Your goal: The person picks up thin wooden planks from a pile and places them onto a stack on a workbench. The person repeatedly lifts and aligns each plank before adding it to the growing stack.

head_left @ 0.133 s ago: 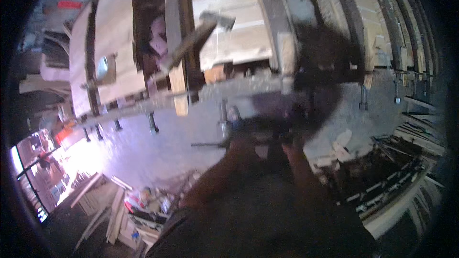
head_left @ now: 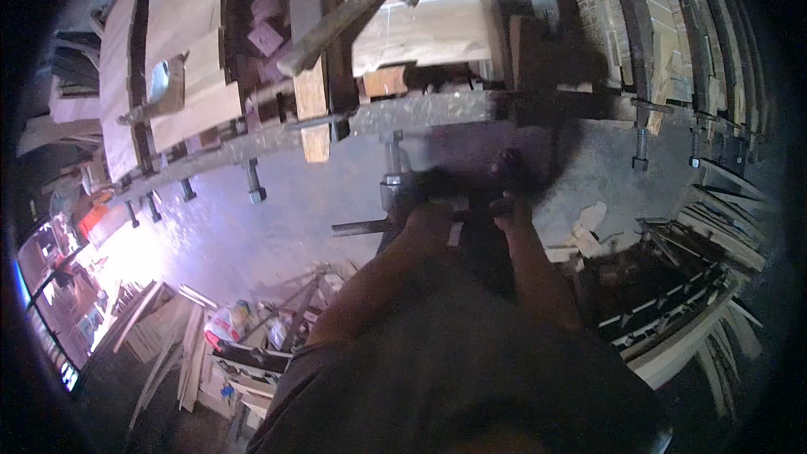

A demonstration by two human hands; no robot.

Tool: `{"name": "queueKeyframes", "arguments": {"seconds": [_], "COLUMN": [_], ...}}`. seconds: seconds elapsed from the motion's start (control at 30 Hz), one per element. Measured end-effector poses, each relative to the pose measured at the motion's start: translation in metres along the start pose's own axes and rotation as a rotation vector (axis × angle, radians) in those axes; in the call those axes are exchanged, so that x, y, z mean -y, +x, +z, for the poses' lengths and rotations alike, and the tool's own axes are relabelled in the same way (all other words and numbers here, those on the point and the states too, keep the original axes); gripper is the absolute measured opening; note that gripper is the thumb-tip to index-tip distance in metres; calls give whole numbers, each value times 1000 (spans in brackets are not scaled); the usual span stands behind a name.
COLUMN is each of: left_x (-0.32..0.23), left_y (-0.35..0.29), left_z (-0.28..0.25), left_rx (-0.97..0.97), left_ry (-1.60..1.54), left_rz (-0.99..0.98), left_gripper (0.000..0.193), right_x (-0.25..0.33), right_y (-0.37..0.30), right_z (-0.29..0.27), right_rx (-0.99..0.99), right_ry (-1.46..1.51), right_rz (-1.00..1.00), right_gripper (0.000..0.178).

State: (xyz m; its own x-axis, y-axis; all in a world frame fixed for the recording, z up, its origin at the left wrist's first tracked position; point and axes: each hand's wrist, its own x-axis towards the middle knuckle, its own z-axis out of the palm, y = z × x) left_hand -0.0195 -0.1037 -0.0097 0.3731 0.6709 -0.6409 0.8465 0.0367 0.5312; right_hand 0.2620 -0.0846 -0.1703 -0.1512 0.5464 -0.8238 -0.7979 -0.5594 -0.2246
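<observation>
In front of my body, my left hand [head_left: 430,217] is closed around a metal bar [head_left: 360,228], which sticks out to its left. Just beyond that hand, a thick bolt with a large nut [head_left: 389,189] hangs from the near beam [head_left: 403,113]. My right hand [head_left: 511,212] sits a short way to the right, its fingers curled; deep shadow hides what they hold, if anything. On the clamped wood above lies a hammer [head_left: 336,29] with a wooden handle.
Wooden panels [head_left: 416,29] stand between dark upright bars, with several bolts [head_left: 255,183] along the lower edge. Wood strips and scraps [head_left: 185,353] lie at lower left, beside a bright glare. A dark metal frame [head_left: 664,294] and more strips lie at right.
The whole scene has shifted upward in the picture and looks sharper. My hands have kept about the same place relative to the bolt and beam.
</observation>
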Motion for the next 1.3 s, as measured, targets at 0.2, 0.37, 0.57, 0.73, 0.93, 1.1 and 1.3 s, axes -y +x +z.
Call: {"name": "queueKeyframes", "arguments": {"seconds": [0.2,0.37,0.57,0.73,0.93,1.1,1.3], "left_x": [-13,-78,-157,-200,-177,-178,-201], "left_y": [-7,-13,59,89,107,106,75], "left_z": [24,-29,-10,-12,37,77,-10], "left_rx": [93,134,-39,-341,-215,-690,-643], "left_ry": [-38,-243,-434,-497,-940,-1267,-1094], "left_rz": [103,160,420,643,414,294,286], "left_gripper": [27,30,17,13,17,35,28], "right_x": [21,59,89,110,116,83,63], "right_y": [-62,-195,-277,-297,-282,-254,-226], "right_z": [7,131,220,232,222,231,238], "right_rx": [-215,-193,110,-32,244,739,829], "right_ry": [-374,-188,-625,-909,-1571,-1985,-2018], "right_rz": [-199,-446,-804,-890,-986,-934,-942], "right_gripper": [11,18,11,8,15,24,25]}}
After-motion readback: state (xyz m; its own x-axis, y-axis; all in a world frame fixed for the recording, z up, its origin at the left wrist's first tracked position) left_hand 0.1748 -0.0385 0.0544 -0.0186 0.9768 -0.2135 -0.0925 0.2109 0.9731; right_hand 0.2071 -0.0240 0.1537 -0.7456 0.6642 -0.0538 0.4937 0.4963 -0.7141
